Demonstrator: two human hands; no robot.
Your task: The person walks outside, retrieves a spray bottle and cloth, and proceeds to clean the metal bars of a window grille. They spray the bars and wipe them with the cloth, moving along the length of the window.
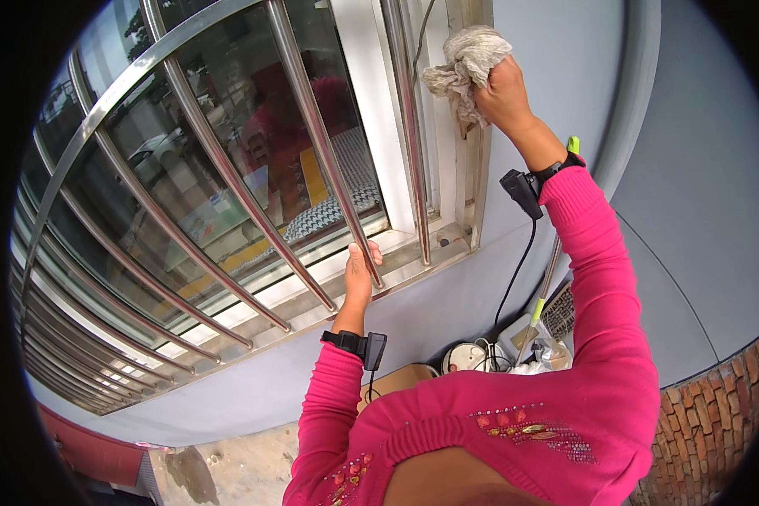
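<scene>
My right hand [505,95] is closed on a crumpled, greyish cloth [471,60] with dirty marks, held against the right edge of the metal window surround [477,183]. Lower down, my left hand [360,265] grips a vertical stainless-steel bar [329,152] near its bottom end, thumb on the near side and fingertips showing beyond it. Behind the bars lies a white-framed window [373,95], its glass full of reflections. A curved flat steel band [111,98] crosses the bars at the upper left. Each wrist wears a black strap with a small box and a cable.
A grey-blue wall [544,57] with a thick vertical pipe [629,95] stands at the right. Below the window are a cardboard box [395,382], a round white appliance [465,359], a pole with green fittings [549,272] and a clear plastic bag [553,351]. Brickwork [708,424] shows lower right.
</scene>
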